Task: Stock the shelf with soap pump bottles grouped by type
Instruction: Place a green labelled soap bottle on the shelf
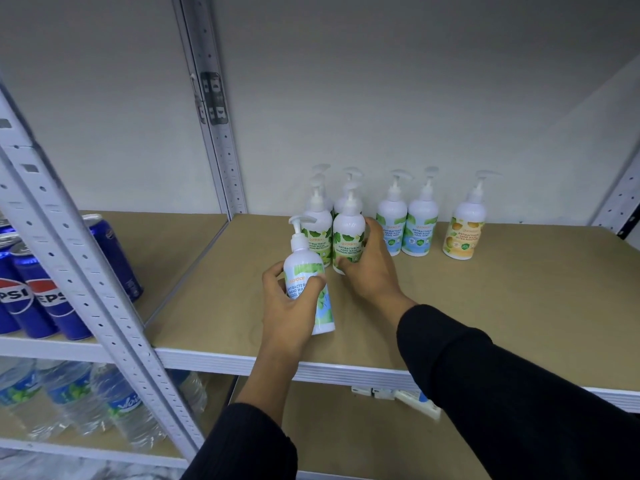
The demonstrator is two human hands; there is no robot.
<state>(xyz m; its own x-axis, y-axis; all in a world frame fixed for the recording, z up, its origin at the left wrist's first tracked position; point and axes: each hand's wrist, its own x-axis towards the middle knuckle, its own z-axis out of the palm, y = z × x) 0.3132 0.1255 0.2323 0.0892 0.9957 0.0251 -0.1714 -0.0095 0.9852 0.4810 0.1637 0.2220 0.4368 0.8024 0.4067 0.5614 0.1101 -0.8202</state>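
Observation:
My left hand (289, 306) grips a blue-labelled cool mint pump bottle (306, 268), held above the brown shelf board (485, 306). My right hand (370, 268) is wrapped round the front right green-labelled bottle (348, 237), which stands in a tight cluster of several green-labelled bottles (317, 223) near the back wall. To the right of the cluster stand two blue-labelled bottles (405, 223) side by side. Further right, an orange-labelled bottle (464, 230) stands alone.
A white perforated upright (104, 282) divides this bay from the left one, where blue Pepsi cans (38, 292) stand. Water bottles (86, 400) fill the lower left shelf. White items (412, 400) lie on the shelf below. Another upright (616, 202) stands at the right.

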